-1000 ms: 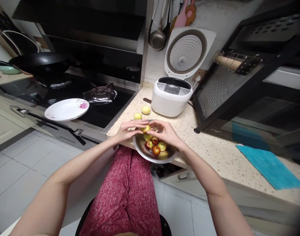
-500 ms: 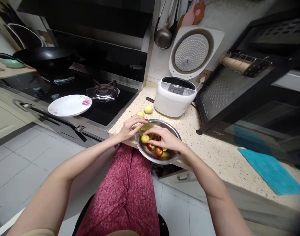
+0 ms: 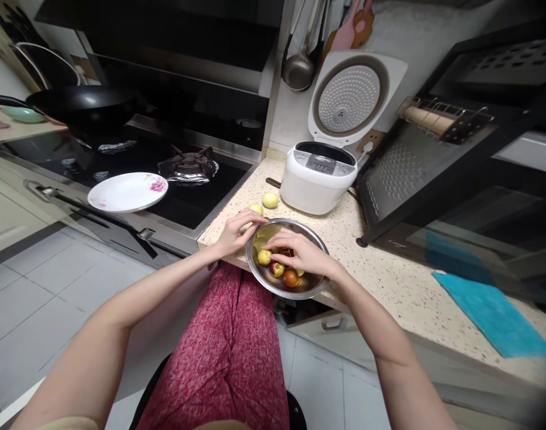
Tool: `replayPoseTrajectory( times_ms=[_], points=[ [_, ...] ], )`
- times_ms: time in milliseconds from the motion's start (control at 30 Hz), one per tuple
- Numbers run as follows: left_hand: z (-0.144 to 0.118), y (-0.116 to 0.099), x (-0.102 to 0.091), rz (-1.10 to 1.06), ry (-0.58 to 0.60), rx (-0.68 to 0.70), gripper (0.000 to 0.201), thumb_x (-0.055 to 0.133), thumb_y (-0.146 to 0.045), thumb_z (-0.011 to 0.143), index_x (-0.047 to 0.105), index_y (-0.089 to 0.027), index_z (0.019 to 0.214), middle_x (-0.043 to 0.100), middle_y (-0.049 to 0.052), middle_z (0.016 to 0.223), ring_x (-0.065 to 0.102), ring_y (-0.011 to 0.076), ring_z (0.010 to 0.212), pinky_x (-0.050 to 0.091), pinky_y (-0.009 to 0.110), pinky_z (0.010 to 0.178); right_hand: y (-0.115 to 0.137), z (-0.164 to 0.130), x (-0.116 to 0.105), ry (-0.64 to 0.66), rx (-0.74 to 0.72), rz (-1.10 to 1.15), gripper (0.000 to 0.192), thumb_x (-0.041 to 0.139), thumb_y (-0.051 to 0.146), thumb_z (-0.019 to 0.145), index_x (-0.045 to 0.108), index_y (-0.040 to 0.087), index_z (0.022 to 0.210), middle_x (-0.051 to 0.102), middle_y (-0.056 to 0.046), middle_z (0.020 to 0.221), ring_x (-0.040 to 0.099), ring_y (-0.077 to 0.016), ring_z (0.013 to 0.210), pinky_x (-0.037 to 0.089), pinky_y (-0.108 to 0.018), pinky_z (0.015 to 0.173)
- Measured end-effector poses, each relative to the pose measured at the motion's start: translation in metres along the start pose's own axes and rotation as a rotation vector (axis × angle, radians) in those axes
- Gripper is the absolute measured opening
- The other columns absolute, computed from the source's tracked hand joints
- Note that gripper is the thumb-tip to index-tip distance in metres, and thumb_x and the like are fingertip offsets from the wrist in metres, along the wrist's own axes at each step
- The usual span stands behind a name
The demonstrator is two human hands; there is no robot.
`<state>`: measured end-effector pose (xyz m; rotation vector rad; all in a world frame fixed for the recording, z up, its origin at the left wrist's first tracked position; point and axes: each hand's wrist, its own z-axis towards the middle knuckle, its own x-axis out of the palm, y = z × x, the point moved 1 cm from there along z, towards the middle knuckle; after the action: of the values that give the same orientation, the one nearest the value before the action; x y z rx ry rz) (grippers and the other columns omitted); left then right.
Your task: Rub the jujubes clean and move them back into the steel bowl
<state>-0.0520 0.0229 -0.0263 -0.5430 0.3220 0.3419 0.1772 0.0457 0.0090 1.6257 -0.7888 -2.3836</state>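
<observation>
A round metal bowl (image 3: pixel 309 291) stands at the counter's front edge, holding several small round fruits that look like jujubes. Among them are a yellow fruit (image 3: pixel 264 257), a red and yellow fruit (image 3: pixel 276 269) and a brown-red fruit (image 3: pixel 290 278). My left hand (image 3: pixel 240 232) bends its fingers over the bowl's upper left rim. Inside the bowl, my right hand (image 3: pixel 300 252) has its fingers and thumb apart, touching the fruits; its palm hides some of them. Two pale yellow-green fruits, one (image 3: pixel 270 200) nearer the rice cooker, lie on the counter beyond my left hand.
A white rice cooker (image 3: pixel 318 185) stands behind the bowl, lid up. Left, a floral plate (image 3: pixel 127 194) rests at the hob's (image 3: pixel 201 206) front edge, with a wok (image 3: pixel 82 104) further back. At right are a black oven (image 3: pixel 474 215) and a blue cloth (image 3: pixel 492 310).
The brown-red and red-yellow fruits have shifted and turned slightly under my right hand. My right fingers have moved a little to the right. My left hand stays at the rim.
</observation>
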Motion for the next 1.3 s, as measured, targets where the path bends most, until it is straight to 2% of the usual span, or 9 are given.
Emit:
replayPoseTrajectory(
  times_ms=[233,467,533,667,767,867,1033,1167,1300],
  points=[
    [-0.002,0.003,0.001,0.011,0.026,-0.163,0.037,0.046,-0.009,0.098,0.071,-0.020,0.123,0.077,0.009,0.111,0.072,0.0208,0.105,0.057,0.038,0.096,-0.002,-0.003,-0.012,-0.148,-0.008,0.059,0.021,0.065,0.028,0.102,0.077,0.025,0.118,0.077,-0.007,0.116,0.069,-0.0228,0.110,0.054,-0.043,0.100],
    [-0.004,0.010,0.003,-0.044,0.143,-0.362,0.052,0.060,-0.026,0.096,0.055,-0.020,0.147,0.074,0.012,0.123,0.072,0.0241,0.109,0.062,0.035,0.085,-0.022,-0.010,-0.041,-0.566,0.144,0.037,0.016,0.067,0.028,0.098,0.082,0.022,0.099,0.080,-0.007,0.099,0.072,-0.0213,0.091,0.055,-0.035,0.083],
    [-0.005,0.013,0.004,-0.034,0.198,-0.368,0.056,0.068,-0.031,0.092,0.057,-0.020,0.146,0.073,0.013,0.128,0.072,0.0268,0.112,0.062,0.039,0.089,-0.032,-0.012,-0.046,-0.660,0.204,0.011,0.017,0.067,0.030,0.097,0.082,0.021,0.095,0.080,-0.007,0.094,0.071,-0.0205,0.085,0.054,-0.033,0.075],
    [-0.006,0.017,0.003,0.067,0.254,-0.311,0.042,0.070,-0.031,0.091,0.068,-0.019,0.132,0.071,0.013,0.132,0.069,0.0299,0.121,0.056,0.049,0.106,-0.047,-0.015,-0.050,-0.762,0.295,-0.026,0.020,0.067,0.033,0.095,0.082,0.020,0.092,0.080,-0.007,0.090,0.070,-0.0206,0.082,0.052,-0.031,0.070],
    [-0.008,0.020,0.003,0.131,0.291,-0.263,0.045,0.067,-0.028,0.093,0.065,-0.019,0.137,0.065,0.016,0.142,0.063,0.0319,0.132,0.050,0.055,0.115,-0.054,-0.017,-0.050,-0.727,0.322,-0.051,0.022,0.065,0.035,0.095,0.082,0.020,0.093,0.080,-0.008,0.092,0.070,-0.0213,0.083,0.052,-0.032,0.070],
    [-0.010,0.022,0.004,0.170,0.330,-0.225,0.054,0.065,-0.025,0.093,0.058,-0.023,0.146,0.058,0.015,0.152,0.055,0.0330,0.141,0.047,0.057,0.118,-0.058,-0.019,-0.050,-0.580,0.333,-0.064,0.023,0.068,0.037,0.093,0.082,0.019,0.096,0.080,-0.009,0.094,0.070,-0.0218,0.082,0.050,-0.031,0.068],
    [-0.012,0.020,0.009,0.237,0.334,-0.207,0.044,0.055,-0.018,0.095,0.063,-0.026,0.138,0.065,0.010,0.136,0.061,0.0278,0.125,0.055,0.046,0.108,-0.059,-0.019,-0.047,-0.317,0.350,-0.035,0.030,0.078,0.041,0.084,0.081,0.018,0.105,0.080,-0.010,0.101,0.070,-0.0235,0.084,0.052,-0.032,0.070],
    [-0.012,0.018,0.011,0.288,0.311,-0.248,0.039,0.052,-0.019,0.097,0.065,-0.029,0.133,0.065,0.006,0.128,0.065,0.0254,0.115,0.058,0.040,0.098,-0.056,-0.018,-0.045,-0.245,0.359,-0.025,0.033,0.073,0.037,0.087,0.080,0.015,0.111,0.081,-0.010,0.100,0.071,-0.0231,0.082,0.052,-0.031,0.072],
    [-0.012,0.017,0.010,0.315,0.308,-0.240,0.039,0.052,-0.015,0.096,0.064,-0.026,0.131,0.062,0.008,0.136,0.064,0.0257,0.119,0.056,0.041,0.101,-0.057,-0.021,-0.048,-0.225,0.362,-0.060,0.032,0.074,0.037,0.087,0.081,0.015,0.110,0.081,-0.010,0.096,0.072,-0.0233,0.081,0.053,-0.031,0.072]
  ],
)
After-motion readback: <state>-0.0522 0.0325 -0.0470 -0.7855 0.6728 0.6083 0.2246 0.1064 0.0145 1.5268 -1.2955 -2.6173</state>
